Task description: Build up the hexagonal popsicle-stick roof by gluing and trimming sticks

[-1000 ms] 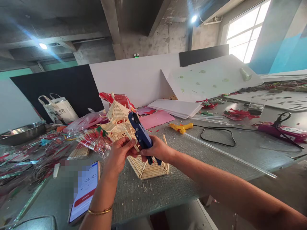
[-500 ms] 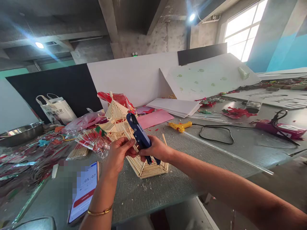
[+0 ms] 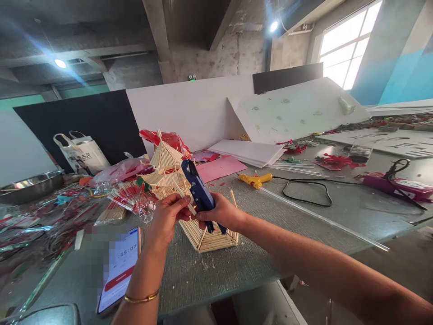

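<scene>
My right hand (image 3: pixel 221 212) is closed round a blue hand tool (image 3: pixel 198 192) that points up and left. My left hand (image 3: pixel 168 216) pinches a thin wooden stick (image 3: pixel 185 198) right beside the tool's handle. Just below both hands a six-sided base of glued sticks (image 3: pixel 209 237) sits on the grey table (image 3: pixel 287 225). Behind the hands stands a pagoda-like model of sticks (image 3: pixel 164 167). A gold bangle (image 3: pixel 141 298) is on my left wrist.
A phone (image 3: pixel 120 268) showing a timer lies at the table's near left edge. A yellow glue gun (image 3: pixel 255 180) with a black cable lies to the right, with a long clear rod (image 3: pixel 324 219). Bundled sticks in plastic (image 3: pixel 130 198), a steel bowl (image 3: pixel 30 187) and white boards (image 3: pixel 248 151) crowd the back.
Hands and tool stay in the same grip and place. The view shifts slightly. The phone timer moved from 05:06 to 05:07.
</scene>
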